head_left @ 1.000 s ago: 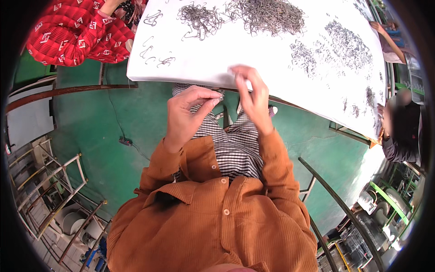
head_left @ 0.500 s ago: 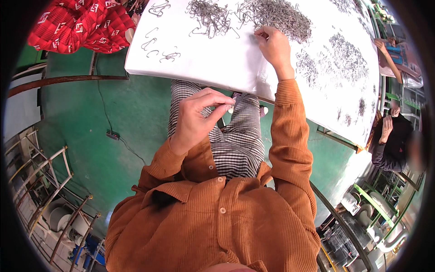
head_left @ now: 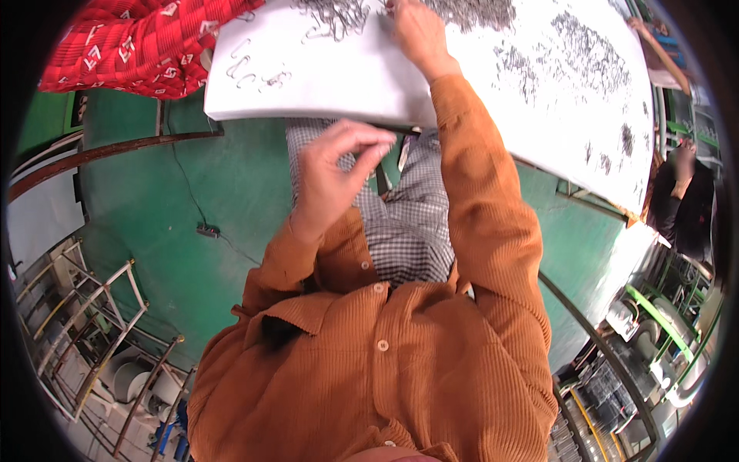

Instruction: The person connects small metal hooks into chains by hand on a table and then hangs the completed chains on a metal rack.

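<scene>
Currently, the person's right hand [head_left: 419, 37] reaches in over the near edge of the white surface [head_left: 339, 86], between a smaller heap of dark wire hooks [head_left: 336, 17] on its left and a larger heap [head_left: 483, 13] on its right. Both heaps lie well in from the near edge and are cut off by the top of the view. The right fingers run up to that border, so one cannot tell whether they are open or closed on a hook.

The left hand [head_left: 332, 173] hangs in front of the near edge, above the checked trousers [head_left: 408, 250], thumb and forefinger brought together at the tips; whether anything small sits between them cannot be told.

A few loose hooks [head_left: 275, 78] lie toward the near left corner. Toward the right edge spread many small dark pieces [head_left: 589, 58], too small to make out singly.

At the left edge shows a co-worker's red patterned sleeve [head_left: 135, 50]; beyond the right edge, near the right corner, is a person in black [head_left: 689, 204]. Below stretches the green floor [head_left: 146, 189].
</scene>
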Demonstrator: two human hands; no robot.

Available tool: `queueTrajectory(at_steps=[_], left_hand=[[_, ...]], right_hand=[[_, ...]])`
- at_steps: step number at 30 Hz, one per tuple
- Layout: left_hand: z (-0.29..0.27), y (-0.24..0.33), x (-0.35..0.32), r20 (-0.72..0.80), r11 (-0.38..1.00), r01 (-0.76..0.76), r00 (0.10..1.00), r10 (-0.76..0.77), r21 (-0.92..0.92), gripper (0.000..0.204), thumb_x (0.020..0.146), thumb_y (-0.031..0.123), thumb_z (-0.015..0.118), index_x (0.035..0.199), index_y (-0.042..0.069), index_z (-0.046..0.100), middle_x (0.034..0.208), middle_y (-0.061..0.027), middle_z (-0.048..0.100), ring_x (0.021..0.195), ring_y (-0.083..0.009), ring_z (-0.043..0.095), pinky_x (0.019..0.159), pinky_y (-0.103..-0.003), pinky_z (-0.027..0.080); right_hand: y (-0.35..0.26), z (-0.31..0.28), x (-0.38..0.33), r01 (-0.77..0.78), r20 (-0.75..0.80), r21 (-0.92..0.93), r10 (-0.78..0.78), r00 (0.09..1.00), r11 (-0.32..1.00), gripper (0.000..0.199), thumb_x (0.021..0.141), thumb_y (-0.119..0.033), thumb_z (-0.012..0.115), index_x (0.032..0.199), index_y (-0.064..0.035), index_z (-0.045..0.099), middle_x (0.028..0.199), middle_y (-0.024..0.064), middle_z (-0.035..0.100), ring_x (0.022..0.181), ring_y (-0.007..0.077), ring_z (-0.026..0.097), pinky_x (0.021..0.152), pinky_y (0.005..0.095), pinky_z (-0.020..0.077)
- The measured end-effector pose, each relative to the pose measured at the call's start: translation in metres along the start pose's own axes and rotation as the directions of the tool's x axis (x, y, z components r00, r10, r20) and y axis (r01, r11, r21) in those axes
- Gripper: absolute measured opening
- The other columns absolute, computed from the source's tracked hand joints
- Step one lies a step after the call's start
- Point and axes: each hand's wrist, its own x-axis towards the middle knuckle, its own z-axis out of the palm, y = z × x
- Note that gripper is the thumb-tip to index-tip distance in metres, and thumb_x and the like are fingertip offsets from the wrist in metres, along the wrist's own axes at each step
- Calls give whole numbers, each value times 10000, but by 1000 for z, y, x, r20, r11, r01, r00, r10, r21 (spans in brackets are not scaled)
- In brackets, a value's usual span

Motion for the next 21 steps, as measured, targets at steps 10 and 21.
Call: queueTrajectory(at_steps=[10, 21], left_hand=[[8, -10, -2, -53, 985, 144, 987, -150, -92, 218, 836, -53, 666, 1053, -43, 638, 1039, -84, 666, 927, -120, 632, 843, -260, 526], [11, -4, 3, -31, 984, 171, 984, -173, -56, 295, 827, -70, 656, 1116, -49, 600, 1035, -86, 655, 916, -117, 631, 827, -259, 532]], right_hand=[[-61, -117, -105, -492, 433, 859, 308, 847, 146, 164, 877, -123, 676, 958, 14, 636, 805, 71, 685, 654, 118, 666, 499, 209, 474], [-71, -113, -147, -458, 462, 884, 329, 824, -94, 54, 827, -42, 721, 862, -25, 684, 943, 6, 629, 788, 68, 578, 641, 203, 455]])
